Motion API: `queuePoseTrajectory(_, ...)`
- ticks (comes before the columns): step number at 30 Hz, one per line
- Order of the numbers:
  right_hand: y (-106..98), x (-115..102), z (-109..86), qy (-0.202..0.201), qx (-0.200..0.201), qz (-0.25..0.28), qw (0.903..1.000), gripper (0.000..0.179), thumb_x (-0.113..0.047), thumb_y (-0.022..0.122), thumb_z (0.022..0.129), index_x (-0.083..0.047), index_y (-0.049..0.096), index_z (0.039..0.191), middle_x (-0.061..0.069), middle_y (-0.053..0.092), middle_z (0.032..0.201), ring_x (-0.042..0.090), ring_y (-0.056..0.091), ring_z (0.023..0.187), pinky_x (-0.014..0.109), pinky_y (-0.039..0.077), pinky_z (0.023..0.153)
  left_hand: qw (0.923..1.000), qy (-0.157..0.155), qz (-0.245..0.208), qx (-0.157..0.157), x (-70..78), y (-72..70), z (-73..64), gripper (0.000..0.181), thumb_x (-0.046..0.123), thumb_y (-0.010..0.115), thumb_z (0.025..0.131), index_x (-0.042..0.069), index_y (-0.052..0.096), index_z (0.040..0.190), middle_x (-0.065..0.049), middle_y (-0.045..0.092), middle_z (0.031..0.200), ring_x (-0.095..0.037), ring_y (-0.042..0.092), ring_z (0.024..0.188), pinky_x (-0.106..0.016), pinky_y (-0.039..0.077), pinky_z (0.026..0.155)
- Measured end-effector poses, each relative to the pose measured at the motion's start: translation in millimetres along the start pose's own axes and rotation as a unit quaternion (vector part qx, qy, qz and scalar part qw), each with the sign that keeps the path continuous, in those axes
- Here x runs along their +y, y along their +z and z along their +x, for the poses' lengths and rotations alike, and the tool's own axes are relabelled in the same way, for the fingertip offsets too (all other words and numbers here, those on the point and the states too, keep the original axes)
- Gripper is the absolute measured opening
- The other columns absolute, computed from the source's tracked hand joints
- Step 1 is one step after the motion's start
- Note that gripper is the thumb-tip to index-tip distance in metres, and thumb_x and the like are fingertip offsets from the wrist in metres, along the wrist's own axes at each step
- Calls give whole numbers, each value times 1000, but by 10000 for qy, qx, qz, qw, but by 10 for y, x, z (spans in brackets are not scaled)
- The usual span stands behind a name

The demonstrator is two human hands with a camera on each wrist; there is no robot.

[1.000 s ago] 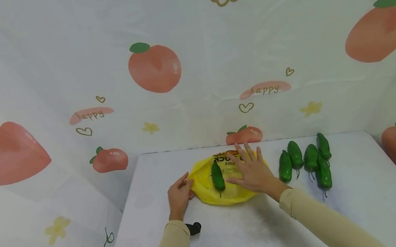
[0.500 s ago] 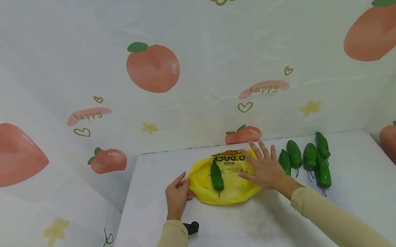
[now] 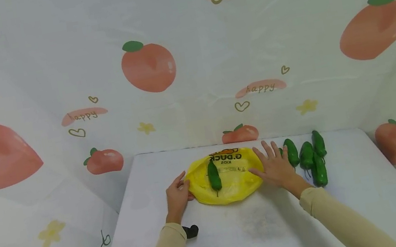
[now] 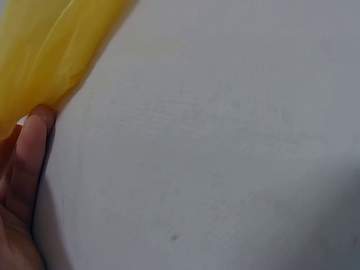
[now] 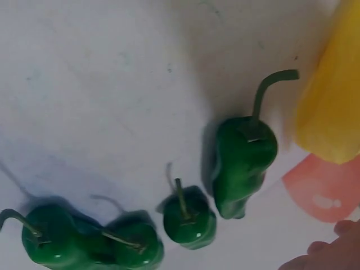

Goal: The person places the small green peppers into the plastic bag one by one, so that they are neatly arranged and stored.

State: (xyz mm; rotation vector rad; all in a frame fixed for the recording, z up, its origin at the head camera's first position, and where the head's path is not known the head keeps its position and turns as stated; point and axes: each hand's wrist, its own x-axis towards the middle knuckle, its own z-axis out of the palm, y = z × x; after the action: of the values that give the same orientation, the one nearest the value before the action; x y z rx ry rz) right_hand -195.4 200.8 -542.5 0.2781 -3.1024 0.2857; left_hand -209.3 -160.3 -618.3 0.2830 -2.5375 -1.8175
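Note:
In the head view a yellow plastic bag (image 3: 230,193) lies spread on the white table, with mirrored dark print near its far edge. One green chili pepper (image 3: 214,176) lies on the left part of the bag, its thin stem toward me. My left hand (image 3: 177,195) holds the bag's left edge between thumb and fingers; in the left wrist view fingers (image 4: 29,163) meet the yellow film. My right hand (image 3: 278,167), fingers spread and straight, hovers at the bag's right edge, holding nothing. It partly hides the nearest pepper of the group on the right.
Several green peppers (image 3: 307,155) lie in a group right of the bag; in the right wrist view a pepper (image 5: 242,166) has its curved stem toward the bag. A small black object (image 3: 191,231) shows beside the left sleeve. Fruit-printed cloth (image 3: 196,115) walls the table's back and sides.
My right hand has moved right, from over the bag to its right edge, uncovering the print and covering part of the nearest pepper. The left hand stays at the bag's left edge.

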Motion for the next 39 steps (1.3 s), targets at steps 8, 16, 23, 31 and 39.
queuePoseTrajectory(8, -4, 174, -45, 278, -84, 206, 9994, 83, -63, 47, 100, -10, 28, 161, 27, 16, 167, 56, 14, 152, 77, 10, 121, 9999, 62, 1, -89, -24, -6, 0, 38, 26, 63, 100, 33, 65, 137, -17, 69, 130, -18, 68, 53, -30, 61, 53)
queuePoseTrajectory(16, -5, 313, -77, 350, -54, 470, 9983, 86, -58, 49, 101, -4, 20, 161, 33, 13, 164, 60, 13, 149, 74, 16, 122, 9999, 130, 82, -59, -44, -4, 11, 36, 29, 61, 101, 33, 66, 137, -17, 69, 130, -17, 69, 54, -30, 61, 53)
queuePoseTrajectory(23, -12, 381, -78, 650, -25, 671, 9956, 91, -57, 55, 99, -1, 20, 160, 37, 22, 158, 61, 29, 140, 73, 37, 112, 9998, 133, 151, 51, -43, 13, -5, 35, 28, 61, 101, 33, 68, 135, -15, 71, 128, -16, 69, 53, -29, 61, 52)
queuePoseTrajectory(31, -13, 508, -88, 1064, -11, 1183, 9873, 89, -50, 58, 100, 3, 18, 159, 40, 20, 155, 64, 29, 130, 75, 37, 104, 9997, 148, 181, 42, -35, 24, -12, 35, 28, 62, 101, 31, 67, 135, -14, 71, 127, -14, 68, 53, -27, 61, 53)
queuePoseTrajectory(39, 46, 577, -103, 1511, -306, 1930, 9690, 89, -45, 59, 101, 3, 14, 160, 42, 11, 156, 63, 21, 136, 75, 33, 110, 9996, 180, 231, -9, -17, 3, -32, 35, 28, 62, 101, 30, 68, 135, -14, 71, 126, -15, 69, 55, -26, 61, 54)
